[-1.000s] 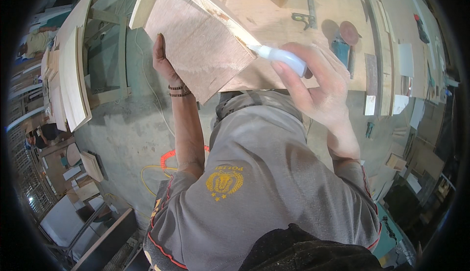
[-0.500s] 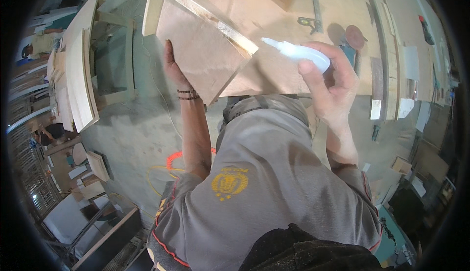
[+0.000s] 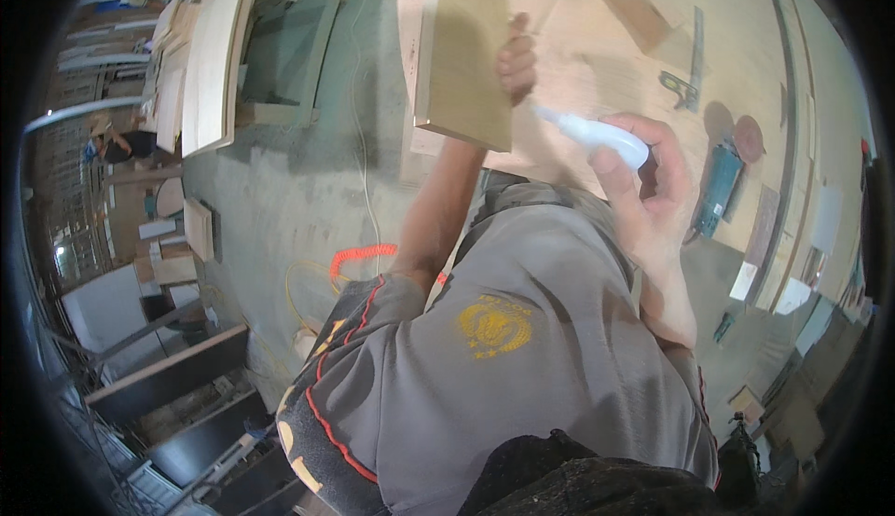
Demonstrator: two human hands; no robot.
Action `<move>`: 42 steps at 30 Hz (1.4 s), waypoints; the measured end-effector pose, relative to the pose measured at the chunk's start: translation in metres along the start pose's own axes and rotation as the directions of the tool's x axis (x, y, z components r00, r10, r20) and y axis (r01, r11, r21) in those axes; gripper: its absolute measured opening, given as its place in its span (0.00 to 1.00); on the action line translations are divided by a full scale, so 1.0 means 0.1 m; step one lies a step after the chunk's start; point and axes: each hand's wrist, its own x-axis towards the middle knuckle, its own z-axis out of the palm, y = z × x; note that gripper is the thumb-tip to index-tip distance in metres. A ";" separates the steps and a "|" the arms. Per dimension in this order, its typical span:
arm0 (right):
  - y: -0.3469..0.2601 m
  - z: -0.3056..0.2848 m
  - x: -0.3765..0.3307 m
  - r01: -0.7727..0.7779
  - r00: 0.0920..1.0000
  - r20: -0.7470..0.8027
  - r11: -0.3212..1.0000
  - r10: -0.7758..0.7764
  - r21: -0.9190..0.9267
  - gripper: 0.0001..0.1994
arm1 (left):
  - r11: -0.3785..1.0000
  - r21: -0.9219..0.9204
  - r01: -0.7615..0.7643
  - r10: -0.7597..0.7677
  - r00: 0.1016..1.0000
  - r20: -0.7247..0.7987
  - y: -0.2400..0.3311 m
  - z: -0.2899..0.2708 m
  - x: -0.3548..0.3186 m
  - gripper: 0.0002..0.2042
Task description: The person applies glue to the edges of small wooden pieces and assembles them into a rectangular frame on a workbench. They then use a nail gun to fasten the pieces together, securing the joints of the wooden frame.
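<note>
My left hand (image 3: 516,61) grips a flat wooden panel (image 3: 464,50) by its right edge and holds it up on end over the workbench (image 3: 597,41). My right hand (image 3: 648,185) is closed around a white glue bottle (image 3: 597,132). The bottle's nozzle points left toward the panel's lower right corner, just below my left hand. Part of the panel runs out of the top of the picture.
On the bench lie a metal square (image 3: 685,73), a blue power tool (image 3: 720,190) and strips of wood. Stacked boards (image 3: 210,59) lean at the left across a concrete floor with an orange coiled cable (image 3: 368,255). Other people work at the far left.
The panel has swung from lying tilted to standing on end, and my left hand has shifted to its right edge. My right hand with the glue bottle has dropped lower, nozzle now close under the panel.
</note>
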 end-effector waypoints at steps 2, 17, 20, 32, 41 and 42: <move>0.00 0.11 0.04 0.066 0.996 0.058 0.997 -0.064 -0.027 0.13 | 0.998 -0.038 0.048 -0.045 0.997 0.067 -0.15 0.15 0.04 0.27; -0.08 0.43 0.31 0.374 0.926 0.217 0.839 -0.311 -0.396 0.12 | 0.836 -0.489 0.247 -0.224 0.969 0.106 -0.96 0.23 0.13 0.17; -0.10 0.44 0.32 0.356 0.933 0.204 0.847 -0.296 -0.396 0.12 | 0.857 -0.477 0.192 -0.217 0.976 0.004 -0.95 0.29 0.11 0.17; -0.09 0.50 0.37 0.308 0.950 0.185 0.848 -0.251 -0.431 0.12 | 0.949 -0.278 0.150 -0.156 0.988 0.003 -1.00 0.16 0.14 0.13; -0.06 0.52 0.38 0.304 0.950 0.185 0.879 -0.251 -0.368 0.12 | 0.937 -0.306 0.168 -0.189 0.981 -0.042 -0.94 0.21 0.10 0.15; -0.05 0.53 0.37 0.260 0.963 0.154 0.904 -0.219 -0.339 0.13 | 0.986 -0.083 0.147 -0.155 0.984 -0.092 -0.91 0.16 0.09 0.15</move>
